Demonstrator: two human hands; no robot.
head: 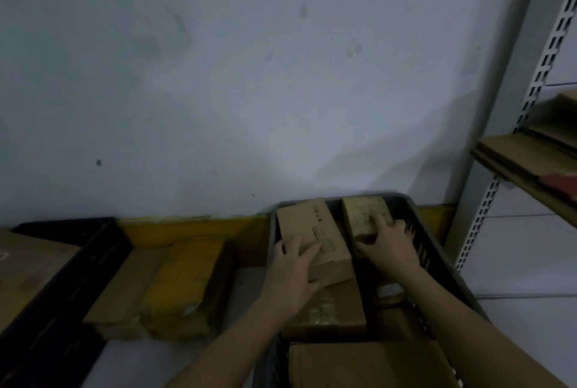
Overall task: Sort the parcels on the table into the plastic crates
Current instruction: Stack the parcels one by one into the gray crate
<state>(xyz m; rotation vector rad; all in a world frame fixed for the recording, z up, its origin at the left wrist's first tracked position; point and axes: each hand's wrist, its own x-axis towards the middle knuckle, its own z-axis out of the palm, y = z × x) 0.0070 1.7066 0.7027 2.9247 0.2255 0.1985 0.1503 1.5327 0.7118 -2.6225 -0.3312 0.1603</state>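
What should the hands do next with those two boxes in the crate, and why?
Probably let go of both and reach left for another parcel. The left hand rests on the brown box and the right hand grips the taped box, both already inside the grey crate. The yellow parcel lies outside the crate.

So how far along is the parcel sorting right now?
Partly done. Several cardboard parcels already lie in the grey crate. In hand: the left hand rests on a brown box and the right hand grips a taped parcel, both inside it. Left: the parcels on the table.
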